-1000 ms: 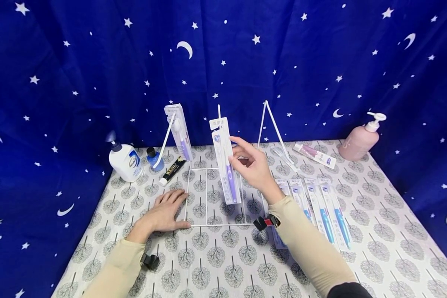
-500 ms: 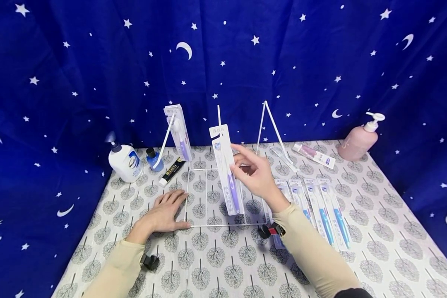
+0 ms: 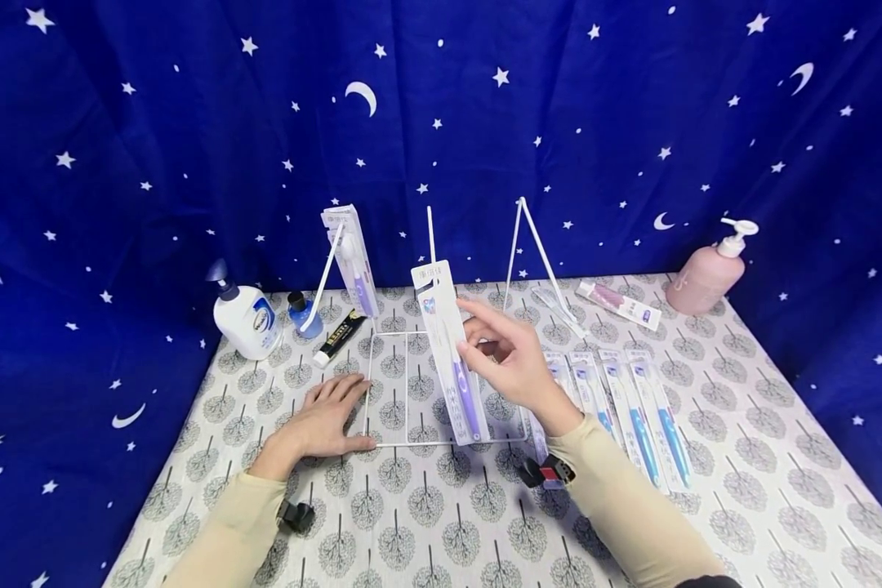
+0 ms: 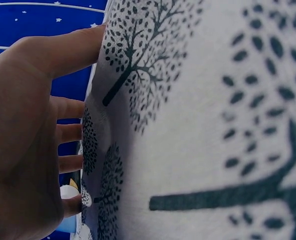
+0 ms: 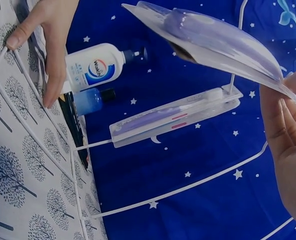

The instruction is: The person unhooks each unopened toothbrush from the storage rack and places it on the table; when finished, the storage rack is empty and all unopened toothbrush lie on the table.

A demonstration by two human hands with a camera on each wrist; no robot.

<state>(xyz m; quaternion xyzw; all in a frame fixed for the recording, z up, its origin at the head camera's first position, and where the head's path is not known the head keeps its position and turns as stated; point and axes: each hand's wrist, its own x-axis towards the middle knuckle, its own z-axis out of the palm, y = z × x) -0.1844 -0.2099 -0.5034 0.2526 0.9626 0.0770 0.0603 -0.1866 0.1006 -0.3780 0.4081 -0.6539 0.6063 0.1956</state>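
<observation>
Purple toothbrush pack (image 3: 443, 351) hangs tilted above base of white wire rack (image 3: 412, 444), pinched at one edge by right hand (image 3: 510, 358), while left hand (image 3: 329, 418) lies spread at rack's near-left corner.

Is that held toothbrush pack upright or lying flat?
Upright but tilted: the toothbrush pack leans, purple handle down, its edge pinched by the right hand.

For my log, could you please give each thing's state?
White wire rack: standing
Purple toothbrush pack: pinched by right hand, tilted
Far toothbrush packs: hanging on rack
Blue toothbrush packs: lying flat
Walch pump bottle: upright
Blue bottle: upright, capped
Black toothpaste tube: lying, capped
Pink toothpaste tube: lying
Pink pump bottle: upright
Left hand: resting, fingers apart
</observation>
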